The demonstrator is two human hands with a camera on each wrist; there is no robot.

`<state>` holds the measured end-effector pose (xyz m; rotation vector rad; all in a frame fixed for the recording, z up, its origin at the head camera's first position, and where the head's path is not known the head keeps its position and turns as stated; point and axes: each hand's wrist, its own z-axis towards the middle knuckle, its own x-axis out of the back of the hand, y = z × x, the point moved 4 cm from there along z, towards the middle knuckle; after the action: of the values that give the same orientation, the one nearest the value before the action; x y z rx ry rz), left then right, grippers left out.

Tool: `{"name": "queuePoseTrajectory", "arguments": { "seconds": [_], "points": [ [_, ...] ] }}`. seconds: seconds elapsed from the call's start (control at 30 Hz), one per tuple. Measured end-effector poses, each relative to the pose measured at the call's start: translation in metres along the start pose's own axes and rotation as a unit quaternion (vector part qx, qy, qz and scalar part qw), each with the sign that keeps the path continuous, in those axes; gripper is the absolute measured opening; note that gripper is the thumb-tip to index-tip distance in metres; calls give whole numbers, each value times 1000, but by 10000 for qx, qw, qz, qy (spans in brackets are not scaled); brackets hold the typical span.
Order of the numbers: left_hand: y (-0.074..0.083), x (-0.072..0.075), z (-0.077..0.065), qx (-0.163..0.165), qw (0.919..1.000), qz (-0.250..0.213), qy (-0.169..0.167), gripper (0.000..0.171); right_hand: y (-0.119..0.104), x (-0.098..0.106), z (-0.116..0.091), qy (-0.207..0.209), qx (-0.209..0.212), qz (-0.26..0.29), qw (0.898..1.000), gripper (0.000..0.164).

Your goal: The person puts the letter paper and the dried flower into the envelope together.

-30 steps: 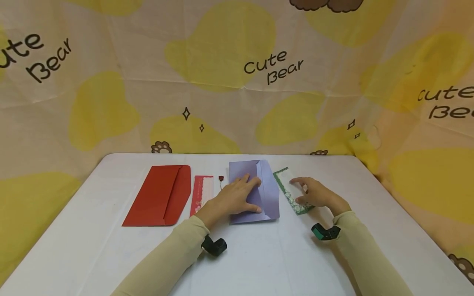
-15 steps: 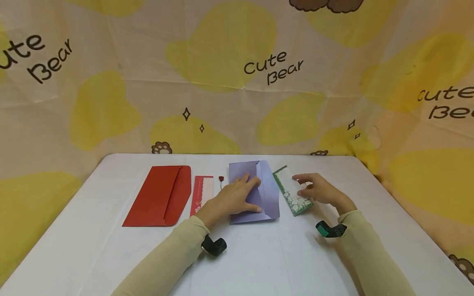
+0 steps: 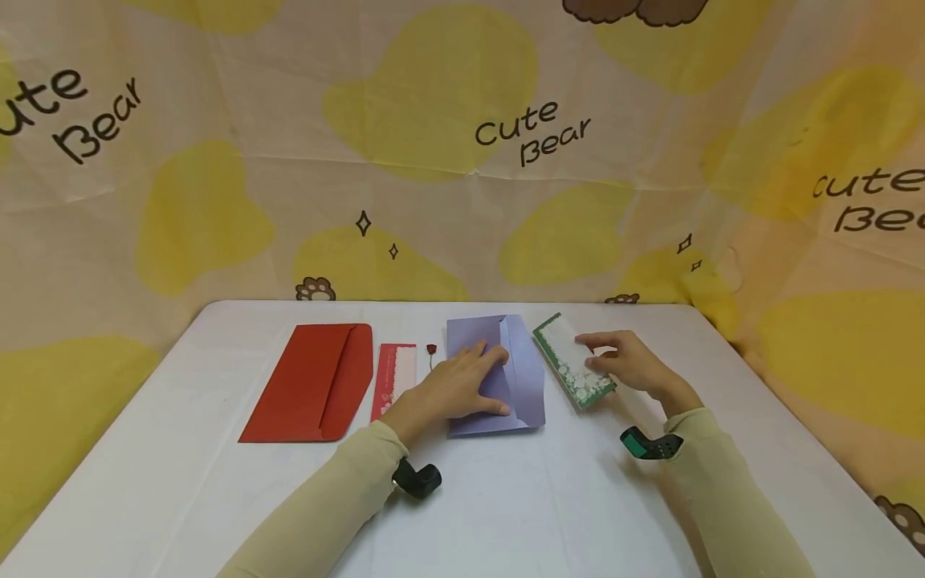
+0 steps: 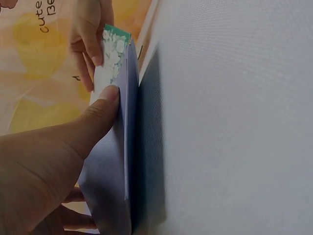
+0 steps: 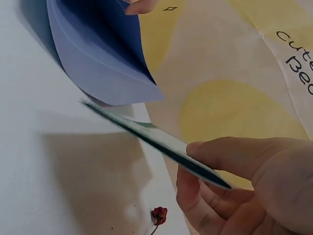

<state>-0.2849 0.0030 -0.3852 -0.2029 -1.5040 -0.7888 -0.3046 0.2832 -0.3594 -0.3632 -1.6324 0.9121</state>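
Lilac paper envelope (image 3: 529,381) under spread left grip (image 3: 466,385); right grip (image 3: 630,361) pinches oblong floral card (image 3: 567,357).

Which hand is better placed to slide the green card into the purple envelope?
Probably the right hand: it pinches the green card close beside the purple envelope, which the left hand holds.

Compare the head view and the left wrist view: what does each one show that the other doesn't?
Only the head view shows the red paper envelope, the narrow red card with a white panel and the small dark-red flower. Only the left wrist view shows the lavender paper envelope side-on, with a broad shadow beside it. Both show that envelope under the left hand, the green-bordered white floral card in the right hand, the white tabletop and the yellow-patterned cloth backdrop.
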Motion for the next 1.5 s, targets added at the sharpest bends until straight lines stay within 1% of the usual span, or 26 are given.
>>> {"name": "queuePoseTrajectory", "arguments": {
  "seconds": [0.23, 0.57, 0.73, 0.87, 0.97, 1.2, 1.4, 1.5],
  "points": [
    [-1, 0, 0, -38, 10000, -14, 9, 74, -1, 2, 2, 208, -21, 267, 9994, 51],
    [-1, -1, -2, -40, 10000, -30, -12, 72, -4, -7, 5, 57, -46, 614, 9981, 53],
    [0, 1, -2, -42, 10000, -27, -15, 73, -6, -7, 4, 56, 53, 821, 9966, 54],
    [1, 1, -2, -25, 10000, -26, -26, 74, -8, -8, 5, 98, 136, 872, 9960, 52],
    [1, 1, -1, -15, 10000, -7, -10, 74, -8, -12, 7, 28, 156, 903, 9958, 52],
    [1, 2, 0, 10, 10000, -51, -34, 72, -8, -22, 12, -64, 36, 732, 9973, 52],
    [1, 2, 0, -2, 10000, -21, -28, 73, -10, -30, 14, -219, 184, 852, 9960, 54],
    [1, 1, 0, 19, 10000, -22, -45, 73, -10, -33, 16, -264, 163, 862, 9958, 56]
  ]
}}
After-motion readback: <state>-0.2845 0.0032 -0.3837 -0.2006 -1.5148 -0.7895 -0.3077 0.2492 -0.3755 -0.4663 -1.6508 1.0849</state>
